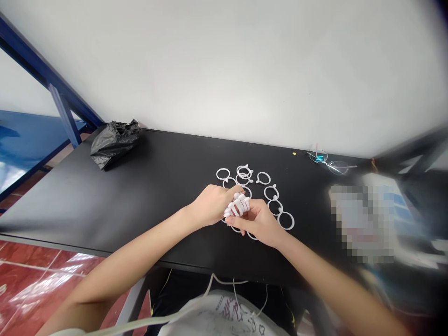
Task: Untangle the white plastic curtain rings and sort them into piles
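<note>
Hands meet: left hand (214, 206) and right hand (261, 223) both grasp one bunch (240, 204) of white rings, left from the side with thumb over the top, right with thumb along the near edge. Bunch sits above the table (175, 172), mid-frame, rings packed side by side. To do it well, I'd keep one hand as a steady clamp, let the other square the edges, line up the tabs (275, 186) and squeeze lightly; thin rims look likely to slip or splay. Loose rings (286, 220) lie flat around the hands, mostly beyond and to the right, some overlapping, so low elbows could sweep them. Further out: black bag (115, 142) far left, yellow bit (294, 153) and glasses (318, 157) far right, wall (224, 70) behind, blue frame (66, 114) at left, red floor (31, 280) below. Hard to make out: ring count in the bunch, since fingers cover part; how the right fingers sit behind it; whether it touches the table; rings partly under the hands. Pixelated patch (362, 224) masks something at right, blur smears what's beside it. Both forearms run out at the bottom edge.
</note>
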A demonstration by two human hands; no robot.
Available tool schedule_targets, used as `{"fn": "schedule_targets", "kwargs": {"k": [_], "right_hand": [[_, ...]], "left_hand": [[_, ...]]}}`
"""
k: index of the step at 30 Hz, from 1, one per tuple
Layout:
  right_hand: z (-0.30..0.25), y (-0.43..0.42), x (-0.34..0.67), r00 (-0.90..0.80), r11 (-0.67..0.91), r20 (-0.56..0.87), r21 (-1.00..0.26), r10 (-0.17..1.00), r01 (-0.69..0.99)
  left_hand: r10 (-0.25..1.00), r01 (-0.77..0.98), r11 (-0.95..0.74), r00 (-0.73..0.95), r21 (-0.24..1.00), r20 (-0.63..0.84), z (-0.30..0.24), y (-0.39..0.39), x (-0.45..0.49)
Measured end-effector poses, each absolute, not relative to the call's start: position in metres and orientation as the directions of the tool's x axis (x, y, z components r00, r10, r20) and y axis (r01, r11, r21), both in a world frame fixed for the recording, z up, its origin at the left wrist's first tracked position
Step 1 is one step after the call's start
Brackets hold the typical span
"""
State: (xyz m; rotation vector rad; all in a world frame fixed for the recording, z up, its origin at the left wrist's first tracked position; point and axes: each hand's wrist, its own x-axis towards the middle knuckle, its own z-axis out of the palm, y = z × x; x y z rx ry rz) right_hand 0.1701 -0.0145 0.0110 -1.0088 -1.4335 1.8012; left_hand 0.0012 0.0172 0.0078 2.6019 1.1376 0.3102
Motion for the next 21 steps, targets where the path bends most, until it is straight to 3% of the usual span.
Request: {"fn": "schedule_targets", "kwargs": {"k": [12,15,18,21], "right_hand": [[0.012,-0.011,0.177,-0.601,-0.192,-0.181,-0.980,0.778,0.047],[0.016,-0.006,0.184,-0.664,-0.200,-0.153,-0.980,0.732,0.006],[0.020,-0.002,0.190,-0.628,-0.190,-0.131,-0.981,0.767,-0.027],[0.021,-0.002,0.194,-0.607,-0.156,-0.125,-0.988,0.785,0.002]], "left_hand": [[0.601,0.552,-0.775,0.795,0.308,0.086,0.018,0.021,-0.005],[0.616,0.559,-0.757,0.783,0.339,0.085,0.018,0.021,-0.006],[0.664,0.581,-0.702,0.743,0.411,0.082,0.020,0.021,-0.008],[0.657,0.581,-0.713,0.750,0.391,0.084,0.023,0.020,-0.008]]}}
